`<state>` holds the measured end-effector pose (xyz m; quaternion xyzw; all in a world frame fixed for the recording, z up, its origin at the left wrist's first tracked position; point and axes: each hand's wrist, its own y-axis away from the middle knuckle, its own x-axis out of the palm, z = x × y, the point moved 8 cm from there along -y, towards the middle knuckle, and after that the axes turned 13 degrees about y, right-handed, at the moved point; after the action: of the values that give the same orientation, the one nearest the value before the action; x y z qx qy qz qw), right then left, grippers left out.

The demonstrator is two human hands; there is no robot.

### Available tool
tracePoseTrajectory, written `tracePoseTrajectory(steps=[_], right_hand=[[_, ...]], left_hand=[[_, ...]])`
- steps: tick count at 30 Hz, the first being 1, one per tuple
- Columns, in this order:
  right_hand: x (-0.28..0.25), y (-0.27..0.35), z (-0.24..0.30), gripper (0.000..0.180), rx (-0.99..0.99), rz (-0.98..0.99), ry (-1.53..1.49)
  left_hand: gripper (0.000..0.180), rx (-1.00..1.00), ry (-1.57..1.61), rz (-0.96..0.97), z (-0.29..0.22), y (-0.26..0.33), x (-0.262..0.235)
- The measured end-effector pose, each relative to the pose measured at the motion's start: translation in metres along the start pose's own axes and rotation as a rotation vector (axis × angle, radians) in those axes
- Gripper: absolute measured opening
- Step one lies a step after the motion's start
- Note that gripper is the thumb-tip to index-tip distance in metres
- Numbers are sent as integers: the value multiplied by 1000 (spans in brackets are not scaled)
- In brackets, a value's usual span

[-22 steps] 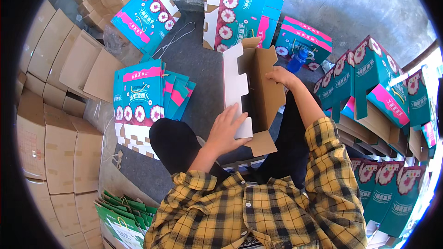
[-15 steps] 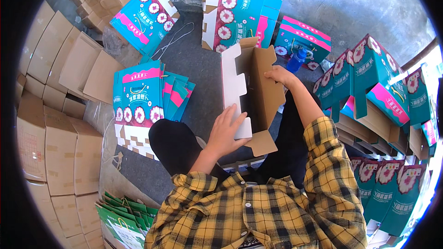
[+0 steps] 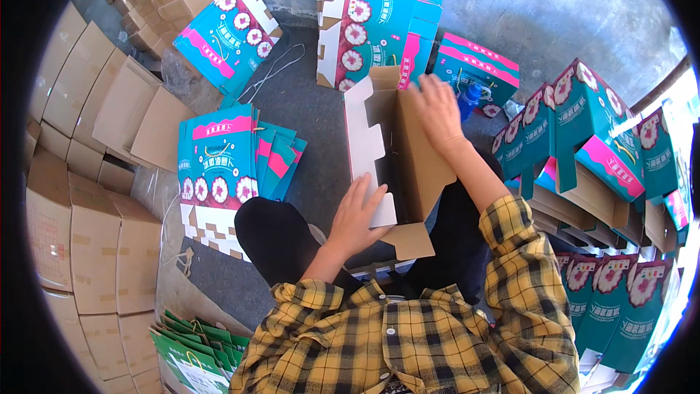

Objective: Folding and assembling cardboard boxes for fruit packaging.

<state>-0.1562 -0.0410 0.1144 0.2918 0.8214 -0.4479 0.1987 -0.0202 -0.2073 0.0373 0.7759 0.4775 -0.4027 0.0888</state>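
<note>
An open cardboard carton point(image 3: 425, 168), plain brown inside, stands between my knees. Its white notched panel point(image 3: 364, 144) is on the left and a brown end flap point(image 3: 410, 241) folds out toward me. My left hand point(image 3: 354, 219) grips the near end of the white panel, with the fingers along its outer face and the thumb over its edge. At the far right corner, my right hand point(image 3: 440, 115) has its fingers stretched out over a brown flap, slightly blurred; it grips nothing I can see.
Flat printed teal cartons point(image 3: 219, 153) lie at left, with another stack point(image 3: 379, 25) against the wall. A blue bottle point(image 3: 469, 99) stands beside a closed teal box point(image 3: 477, 66). Assembled teal cartons point(image 3: 594, 113) crowd the right. Brown boxes point(image 3: 95, 241) and green bags point(image 3: 193, 354) line the left.
My right hand has let go of the carton's right wall and shifted to the far corner, fingers now extended. My left hand keeps its hold on the white panel. The carton tilts slightly.
</note>
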Motion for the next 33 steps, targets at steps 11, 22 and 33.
tracePoseTrajectory(steps=[11, 22, 33], right_hand=[[109, 4, 22, 54, 96, 390, -437], [142, 0, -10, 45, 404, 427, -933], [141, 16, 20, 55, 147, 692, -381]], left_hand=[[78, 45, 0, 61, -11, -2, 9], [59, -24, -10, 187, 9, 7, 18], [59, -181, -109, -146, -2, 26, 41]])
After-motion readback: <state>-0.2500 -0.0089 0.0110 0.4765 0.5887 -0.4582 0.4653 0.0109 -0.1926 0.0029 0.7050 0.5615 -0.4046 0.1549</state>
